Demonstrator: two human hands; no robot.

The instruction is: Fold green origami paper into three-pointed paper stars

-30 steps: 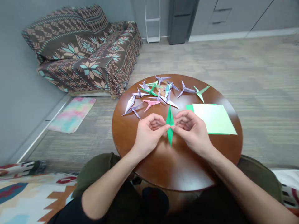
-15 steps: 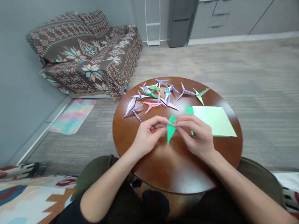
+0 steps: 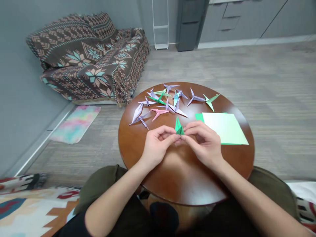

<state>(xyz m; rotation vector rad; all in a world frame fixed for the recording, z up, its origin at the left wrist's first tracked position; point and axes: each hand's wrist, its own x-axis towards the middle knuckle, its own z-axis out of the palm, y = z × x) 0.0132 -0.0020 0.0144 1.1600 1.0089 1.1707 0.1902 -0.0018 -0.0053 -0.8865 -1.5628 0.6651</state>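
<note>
A small folded green origami paper sits between my two hands over the middle of the round table. Two narrow points of it stick up and away from me, and its lower part is folded up short. My left hand pinches its left side between thumb and fingers. From the other side, my right hand grips it with thumb and fingertips. Both thumbs meet at its near edge and hide part of it.
On the brown round table, several folded paper cranes in purple, green, pink and blue lie at the back. A stack of green paper sheets is by my right hand. Beyond stand a patterned sofa and a white rack.
The long green point that hung toward me is now folded up. Two thin tips show at the far end, and my thumbs have come together below the paper.
</note>
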